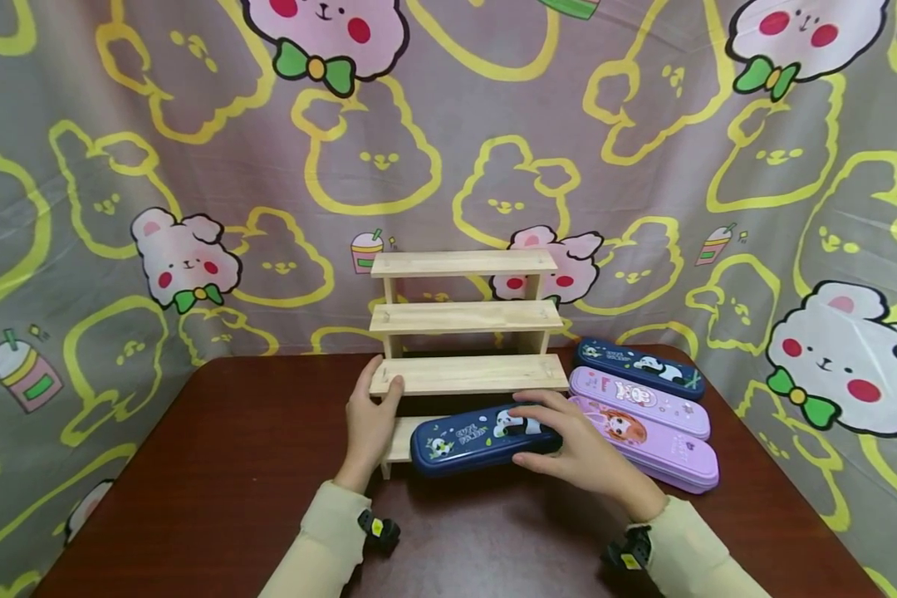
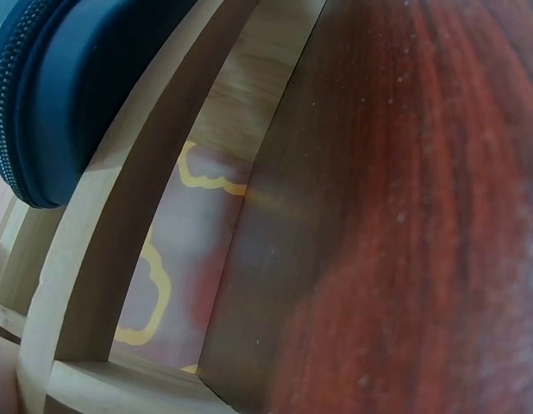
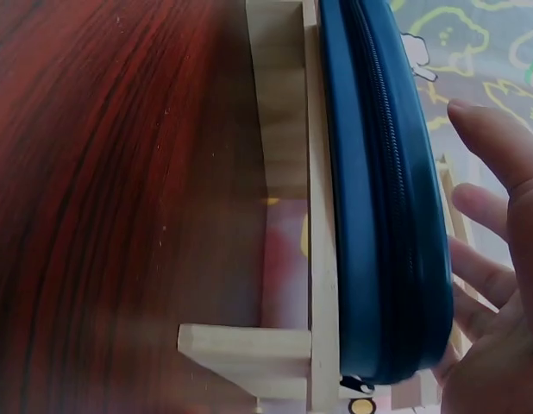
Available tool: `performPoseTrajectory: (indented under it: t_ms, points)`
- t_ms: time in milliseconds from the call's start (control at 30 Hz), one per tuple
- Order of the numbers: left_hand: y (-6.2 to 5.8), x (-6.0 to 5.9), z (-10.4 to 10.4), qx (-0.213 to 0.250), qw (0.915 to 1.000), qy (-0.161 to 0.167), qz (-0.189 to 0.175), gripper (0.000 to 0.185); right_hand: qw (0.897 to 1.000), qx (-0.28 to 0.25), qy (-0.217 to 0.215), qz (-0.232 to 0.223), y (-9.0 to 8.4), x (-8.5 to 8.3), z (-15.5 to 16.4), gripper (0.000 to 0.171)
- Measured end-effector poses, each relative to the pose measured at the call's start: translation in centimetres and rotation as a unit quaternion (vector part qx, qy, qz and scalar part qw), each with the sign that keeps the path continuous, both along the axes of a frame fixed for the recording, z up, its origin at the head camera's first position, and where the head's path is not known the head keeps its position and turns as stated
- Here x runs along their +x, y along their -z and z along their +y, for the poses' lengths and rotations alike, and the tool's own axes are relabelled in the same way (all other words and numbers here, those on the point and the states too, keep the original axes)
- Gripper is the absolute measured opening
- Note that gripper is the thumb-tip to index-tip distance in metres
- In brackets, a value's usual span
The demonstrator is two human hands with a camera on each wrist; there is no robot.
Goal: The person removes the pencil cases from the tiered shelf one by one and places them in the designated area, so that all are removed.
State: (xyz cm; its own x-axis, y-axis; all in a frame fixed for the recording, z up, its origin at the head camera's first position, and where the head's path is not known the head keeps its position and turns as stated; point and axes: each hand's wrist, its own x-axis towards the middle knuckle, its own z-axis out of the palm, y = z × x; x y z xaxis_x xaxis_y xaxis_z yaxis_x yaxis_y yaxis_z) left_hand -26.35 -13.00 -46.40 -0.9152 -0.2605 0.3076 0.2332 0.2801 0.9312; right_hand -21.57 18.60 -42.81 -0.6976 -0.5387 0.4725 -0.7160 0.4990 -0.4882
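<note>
1. The head view showed four pencil cases: a navy panda pencil case (image 1: 486, 438) lying on the lowest step of a four-step wooden shelf (image 1: 467, 374), and three more in a row on the tabletop (image 1: 217, 465) to the right: a second navy pencil case (image 1: 639, 367) farthest back, a lilac pencil case (image 1: 639, 401) in the middle and a pink girl-print pencil case (image 1: 658, 444) nearest.
2. In the same view the right hand (image 1: 579, 448) lay over the right end of the navy panda pencil case, fingers on top and thumb below its front edge, gripping it. The left hand (image 1: 371, 419) rested against the left end of the shelf, thumb on the second step, fingers hidden; I could not tell how they lay. The three upper steps were bare, and open tabletop lay left of and in front of the shelf.
3. The left wrist view showed what the head view did not: the underside of the shelf frame (image 2: 103, 259), the case's zip edge (image 2: 42, 95) overhanging the step, and patterned cloth (image 2: 176, 259) seen through the gaps.
4. The right wrist view showed the case (image 3: 379, 198) edge-on along the step's front lip, with the fingers (image 3: 499, 155) straight beside it, and bare tabletop (image 3: 120, 172) before the shelf.
</note>
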Motion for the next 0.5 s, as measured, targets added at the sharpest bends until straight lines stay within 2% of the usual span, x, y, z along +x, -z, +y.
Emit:
performPoseTrajectory:
  t_ms: [167,500]
  points:
    - [0.0,0.1,0.1,-0.002,1.0000,-0.003,0.001,0.054,1.000,0.013,0.003,-0.016,0.3,-0.4,-0.6,0.058]
    - [-0.1,0.0,0.0,-0.005,1.0000,-0.002,0.000,0.054,0.999,0.043,0.010,0.009,0.2,-1.2,-1.4,0.059]
